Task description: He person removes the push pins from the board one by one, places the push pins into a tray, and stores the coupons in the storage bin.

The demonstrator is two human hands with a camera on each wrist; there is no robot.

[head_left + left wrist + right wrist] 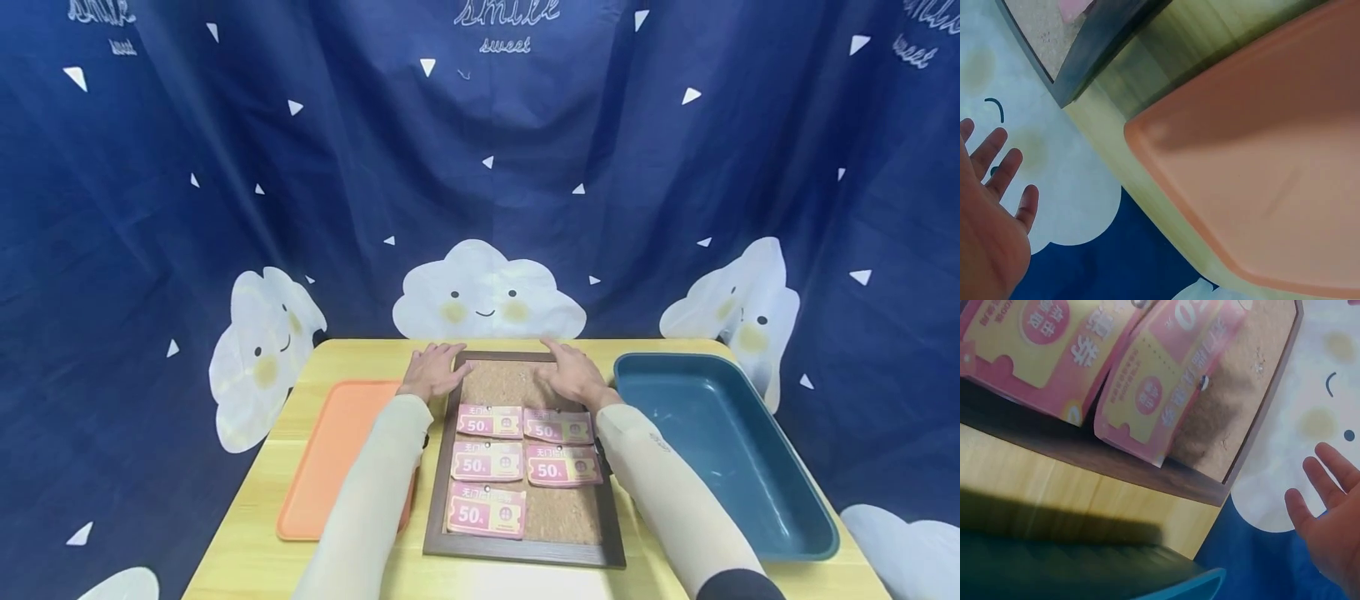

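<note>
A cork board (564, 515) in a dark wooden frame lies on the table. Several pink and yellow coupons (487, 461) marked 50 hang on it in two columns, small pins at their top edges. My left hand (435, 371) is over the board's far left corner, its fingers spread and holding nothing. At the far right corner is my right hand (572, 375), likewise with fingers extended and nothing in its grasp. The right wrist view shows the right hand (1335, 515) beyond the frame's edge, near two coupons (1141, 394) whose lower ends lift from the cork.
An orange tray (337, 450) lies left of the board, partly behind the left sleeve. On the right stands a deep blue-green bin (720, 360). A dark blue curtain (480, 200) with clouds and triangles hangs behind the light wooden table (247, 533).
</note>
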